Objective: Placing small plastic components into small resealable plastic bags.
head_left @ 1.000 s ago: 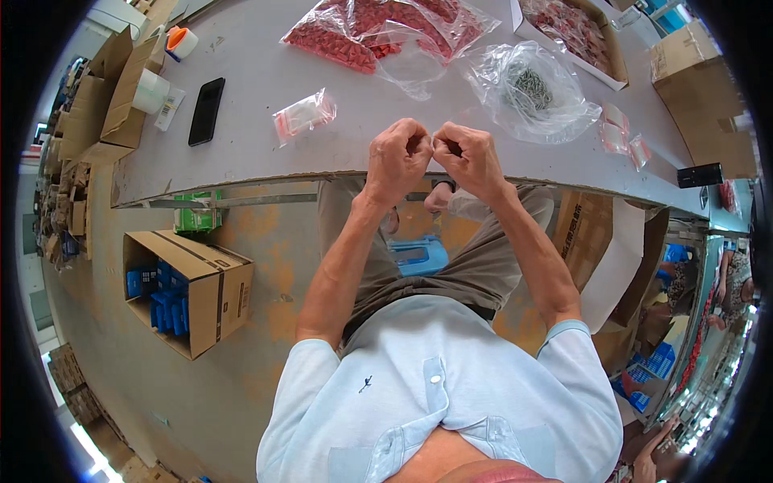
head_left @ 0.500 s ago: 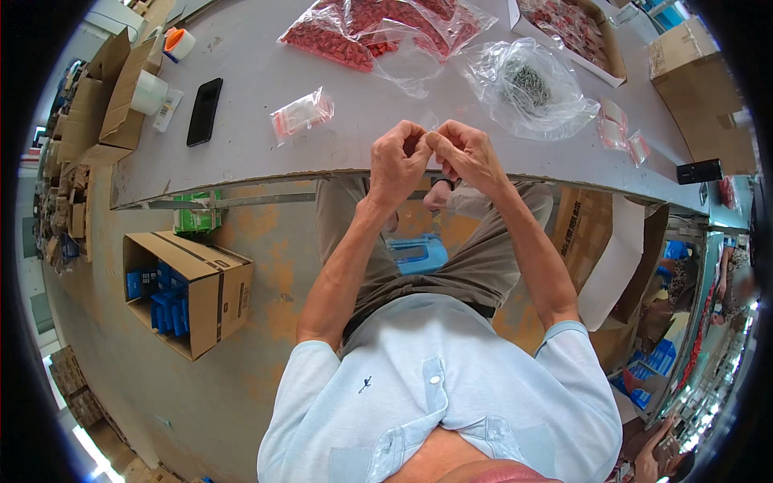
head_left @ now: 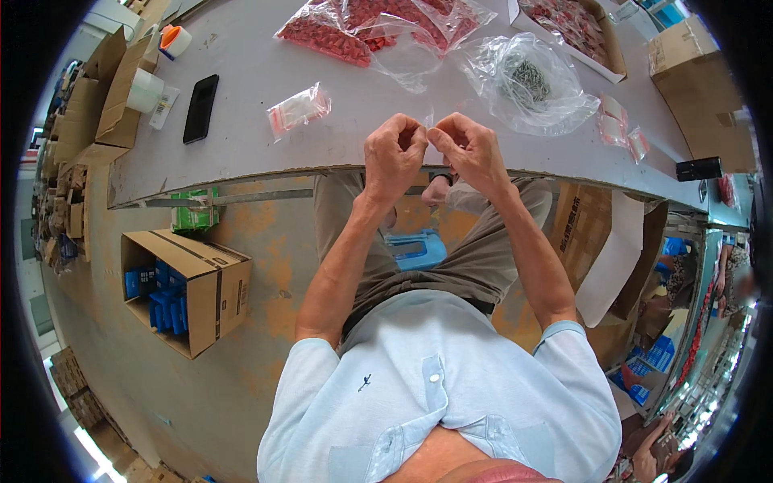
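Observation:
Just over the table's near edge, my left hand (head_left: pixel 393 159) and my right hand (head_left: pixel 471 153) face each other with a narrow gap between the fingertips. Each is closed in a thumb-and-finger pinch. What they hold is too small or hidden to make out; a faint clear sliver shows between them. Beyond my left hand lies a stack of small clear zip bags (head_left: pixel 299 111) with red edges. A clear bag of small red pieces (head_left: pixel 326 36) is farther back. To the right of my hands sits an open clear bag of thin metal pieces (head_left: pixel 527 82).
A black phone (head_left: pixel 201 109), a tape roll (head_left: pixel 174 40) and an open carton (head_left: pixel 119 113) are on the left. At right are a tray of filled red packets (head_left: pixel 564 32), small bags (head_left: pixel 613 125), a black cylinder (head_left: pixel 699 170) and a brown box (head_left: pixel 696 88). A carton (head_left: pixel 217 298) stands on the floor.
My hands have drawn slightly apart at the fingertips, the left one moving a little left. Both stay pinched. Objects on the table lie as before.

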### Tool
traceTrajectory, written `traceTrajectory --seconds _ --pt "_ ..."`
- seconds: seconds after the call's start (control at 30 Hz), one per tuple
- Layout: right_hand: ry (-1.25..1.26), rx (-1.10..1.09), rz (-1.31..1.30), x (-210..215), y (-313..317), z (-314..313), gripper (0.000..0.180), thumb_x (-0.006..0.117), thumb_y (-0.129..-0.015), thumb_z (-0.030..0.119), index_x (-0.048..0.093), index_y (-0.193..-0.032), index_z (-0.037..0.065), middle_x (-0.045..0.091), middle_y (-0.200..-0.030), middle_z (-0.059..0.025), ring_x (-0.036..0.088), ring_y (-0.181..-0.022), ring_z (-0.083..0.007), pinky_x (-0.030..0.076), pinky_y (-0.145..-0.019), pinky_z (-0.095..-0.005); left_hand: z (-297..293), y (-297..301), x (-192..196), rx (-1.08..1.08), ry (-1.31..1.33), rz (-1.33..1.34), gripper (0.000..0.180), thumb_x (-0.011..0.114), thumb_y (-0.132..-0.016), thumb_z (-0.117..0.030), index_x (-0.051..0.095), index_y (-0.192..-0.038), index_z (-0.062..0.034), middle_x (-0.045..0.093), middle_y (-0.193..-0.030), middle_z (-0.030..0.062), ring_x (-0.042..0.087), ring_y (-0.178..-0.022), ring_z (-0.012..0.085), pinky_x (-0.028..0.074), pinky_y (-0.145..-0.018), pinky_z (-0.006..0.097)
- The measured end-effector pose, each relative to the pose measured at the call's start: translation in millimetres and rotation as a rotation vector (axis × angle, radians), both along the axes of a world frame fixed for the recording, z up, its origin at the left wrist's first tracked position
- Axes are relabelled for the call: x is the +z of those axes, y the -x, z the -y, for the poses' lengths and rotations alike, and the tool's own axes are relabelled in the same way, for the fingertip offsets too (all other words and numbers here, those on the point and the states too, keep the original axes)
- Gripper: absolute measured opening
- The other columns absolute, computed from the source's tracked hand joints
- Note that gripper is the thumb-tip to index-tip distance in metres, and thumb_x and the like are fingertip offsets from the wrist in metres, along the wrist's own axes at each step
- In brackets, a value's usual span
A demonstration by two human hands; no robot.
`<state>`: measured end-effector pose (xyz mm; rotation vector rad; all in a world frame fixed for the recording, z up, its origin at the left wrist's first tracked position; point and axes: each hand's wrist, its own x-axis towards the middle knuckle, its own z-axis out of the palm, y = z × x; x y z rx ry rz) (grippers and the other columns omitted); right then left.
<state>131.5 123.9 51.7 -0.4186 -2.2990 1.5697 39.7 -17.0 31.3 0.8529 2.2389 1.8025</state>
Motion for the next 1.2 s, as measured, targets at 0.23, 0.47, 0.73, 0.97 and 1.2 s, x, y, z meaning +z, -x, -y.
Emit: traceTrajectory --seconds 0.23,0.47,0.73,0.97,1.2 --pt "0.35 0.123 0.169 -0.5 0.6 -10.3 0.022 0.062 -0.104 0.019 0.07 -0.095 0.0 0.068 -0.075 -0.003 0.064 -0.064 -0.0064 0.052 -0.051 -0.0242 6.7 8.2 -4.1 -0.189 -0.032 0.087 0.011 0.07 -0.098 -0.009 0.072 -0.098 0.0018 0.068 -0.078 0.0005 0.06 -0.071 0.0054 0.049 -0.062 0.024" --pt "0.051 0.064 0.072 -3.4 0.0 -3.7 0.014 0.061 -0.098 0.01 0.068 -0.094 -0.002 0.063 -0.072 -0.0021 0.056 -0.065 -0.0067 0.049 -0.057 -0.0265 7.9 10.7 -4.1 -0.215 -0.011 0.071 0.01 0.07 -0.099 -0.008 0.073 -0.099 0.0011 0.067 -0.078 -0.001 0.058 -0.07 0.0044 0.048 -0.061 0.023" --pt "-0.025 0.104 0.035 -6.3 -1.5 -4.8 0.016 0.064 -0.097 0.012 0.068 -0.095 -0.003 0.063 -0.071 -0.0035 0.054 -0.065 -0.0076 0.047 -0.058 -0.0277 11.1 22.6 -12.3 -0.313 0.006 0.157 0.011 0.07 -0.098 -0.009 0.072 -0.102 0.0012 0.068 -0.079 -0.0004 0.059 -0.07 0.005 0.05 -0.062 0.024" --pt "0.007 0.137 0.108 -1.5 -2.4 -8.0 0.028 0.067 -0.103 0.025 0.071 -0.096 -0.001 0.066 -0.072 -0.0023 0.059 -0.065 -0.0074 0.048 -0.056 -0.0261 8.7 15.8 0.7 -0.254 0.085 -0.042 0.011 0.071 -0.096 -0.007 0.071 -0.099 0.0037 0.071 -0.082 0.0024 0.061 -0.072 0.0061 0.052 -0.063 0.025" --pt "0.235 0.17 0.211 -2.3 -3.7 -11.5 0.023 0.064 -0.104 0.019 0.07 -0.096 -0.001 0.065 -0.071 -0.002 0.058 -0.064 -0.0069 0.048 -0.055 -0.0261 10.8 21.5 -3.5 -0.314 0.068 0.077 0.009 0.072 -0.096 -0.006 0.072 -0.099 0.0023 0.07 -0.081 0.0016 0.06 -0.072 0.0057 0.051 -0.063 0.025"
